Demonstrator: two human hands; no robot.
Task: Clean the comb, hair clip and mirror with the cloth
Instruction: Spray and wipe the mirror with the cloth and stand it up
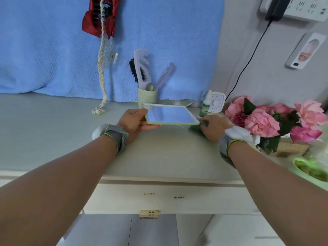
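Observation:
My left hand (134,121) grips the left edge of a square green-framed mirror (171,115), held nearly flat just above the counter, glass up. My right hand (215,127) rests at the mirror's right corner, closed on a dark green cloth (195,129) that lies on the counter. Behind the mirror, a pale lilac comb (142,67) stands in a green cup (147,97) with a black brush and a second comb. A clear hair clip (110,55) and a red bow clip (101,15) hang on a braided cord against the blue towel.
Pink flowers (262,121) crowd the counter at the right. A small green bottle (205,105) and a white timer (216,102) stand behind the mirror. A green bowl (310,170) sits near the right front edge. A black cable runs down the wall.

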